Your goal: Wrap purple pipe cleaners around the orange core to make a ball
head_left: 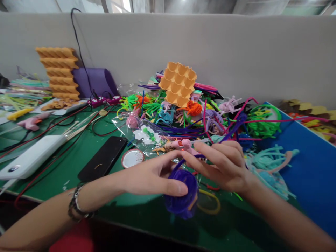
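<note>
Working over a green tabletop (pixel 141 217) here, slick enough to throw back dark reflections near the front edge, with a plain pale grey partition (pixel 131 42) running along the back and bright glass panes (pixel 123 5) above it. A smooth blue panel (pixel 301 168) slants along the right side. As for the fuzzy stuff: my left grip (pixel 147 176) is closed around a round purple coil (pixel 174 204), thumb pressed flat on its plush face, out over the front part of the tabletop. A skinny purple strand (pixel 180 163) curves up off it toward the fingers of my right grip (pixel 223 168), which are bent, but I honestly can't tell if they're pinched shut on it. Behind that it's a tangle: a heap of fuzzy stems (pixel 165 117) in loud colors, all loops and curls, with a bumpy orange egg-carton-type piece (pixel 178 84) perched on top. Off to the right, a shaggy green bundle (pixel 264 120) is roughly ball shaped, and a looser turquoise one (pixel 275 171) lies against the blue. Crinkly clear plastic (pixel 122 124) catches the light in the middle, just beyond a flat round lid (pixel 133 158) with a reddish rim. Left of that there's a glossy black phone (pixel 103 158), then a long white plastic box (pixel 33 157) with rounded edges. Further back, a ridged orange stack (pixel 61 73) stands beside a smooth curled purple sheet (pixel 91 82).
</note>
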A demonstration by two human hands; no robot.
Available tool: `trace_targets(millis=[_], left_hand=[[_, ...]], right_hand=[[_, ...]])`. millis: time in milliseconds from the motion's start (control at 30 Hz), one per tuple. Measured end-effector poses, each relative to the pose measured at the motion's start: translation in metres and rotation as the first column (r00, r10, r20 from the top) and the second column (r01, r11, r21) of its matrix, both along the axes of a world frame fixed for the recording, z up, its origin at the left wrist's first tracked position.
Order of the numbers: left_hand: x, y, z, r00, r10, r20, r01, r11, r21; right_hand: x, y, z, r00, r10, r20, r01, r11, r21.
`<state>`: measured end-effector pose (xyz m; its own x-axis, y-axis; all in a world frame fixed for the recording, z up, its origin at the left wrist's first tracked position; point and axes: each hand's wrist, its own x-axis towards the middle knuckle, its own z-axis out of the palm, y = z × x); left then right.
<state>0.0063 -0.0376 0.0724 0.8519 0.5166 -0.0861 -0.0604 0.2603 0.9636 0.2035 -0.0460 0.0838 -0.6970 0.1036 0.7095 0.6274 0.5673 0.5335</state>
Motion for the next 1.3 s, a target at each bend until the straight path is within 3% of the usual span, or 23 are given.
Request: trace_targets(millis=[67, 133, 267, 467, 567, 633, 700, 800, 867, 967, 1033, 1167, 1300], left_hand=[[0.001, -0.001, 0.001, 1.000, -0.023, 0.010, 0.023, 0.999, -0.030], [0.001, 0.000, 0.001, 1.000, -0.021, 0.016, 0.022, 0.999, -0.041], [-0.005, 0.003, -0.003, 0.999, -0.049, 0.013, 0.050, 0.996, -0.074], [-0.016, 0.005, -0.011, 0.993, -0.110, 0.040, 0.112, 0.992, -0.052], [-0.018, 0.002, -0.014, 0.988, -0.129, 0.080, 0.132, 0.991, -0.025], [-0.019, 0.000, -0.015, 0.992, -0.104, 0.073, 0.104, 0.995, 0.004], [-0.022, 0.000, -0.015, 0.997, -0.064, 0.044, 0.062, 0.997, 0.042], [-0.028, 0.003, -0.014, 1.000, 0.010, 0.008, -0.011, 0.996, 0.090], [-0.032, 0.007, -0.014, 0.997, 0.076, 0.002, -0.075, 0.989, 0.125], [-0.037, 0.014, -0.015, 0.985, 0.169, 0.020, -0.170, 0.966, 0.195], [-0.038, 0.019, -0.016, 0.967, 0.251, 0.047, -0.254, 0.935, 0.249], [-0.033, 0.028, -0.017, 0.912, 0.400, 0.088, -0.407, 0.861, 0.305], [-0.025, 0.031, -0.016, 0.902, 0.425, 0.077, -0.429, 0.863, 0.268]], right_hand=[[-0.001, 0.001, 0.002, 0.998, 0.040, -0.043, -0.042, 0.998, -0.044], [0.000, 0.003, 0.004, 0.993, 0.086, -0.086, -0.100, 0.979, -0.175], [0.006, 0.009, 0.010, 0.964, 0.197, -0.181, -0.258, 0.862, -0.436], [0.015, 0.010, 0.016, 0.928, 0.189, -0.322, -0.344, 0.768, -0.540], [0.021, 0.013, 0.018, 0.887, 0.141, -0.440, -0.396, 0.722, -0.567], [0.029, 0.015, 0.018, 0.853, 0.091, -0.513, -0.410, 0.727, -0.551], [0.038, 0.017, 0.019, 0.815, -0.001, -0.579, -0.396, 0.728, -0.559], [0.051, 0.016, 0.021, 0.778, -0.162, -0.607, -0.366, 0.670, -0.647], [0.057, 0.013, 0.023, 0.793, -0.190, -0.579, -0.353, 0.631, -0.691], [0.058, 0.009, 0.027, 0.847, -0.126, -0.517, -0.349, 0.603, -0.718], [0.056, 0.007, 0.029, 0.904, -0.057, -0.424, -0.325, 0.553, -0.767], [0.051, 0.007, 0.024, 0.992, 0.044, -0.121, -0.129, 0.425, -0.896], [0.053, 0.007, 0.010, 0.993, 0.020, 0.113, 0.102, 0.306, -0.946]])
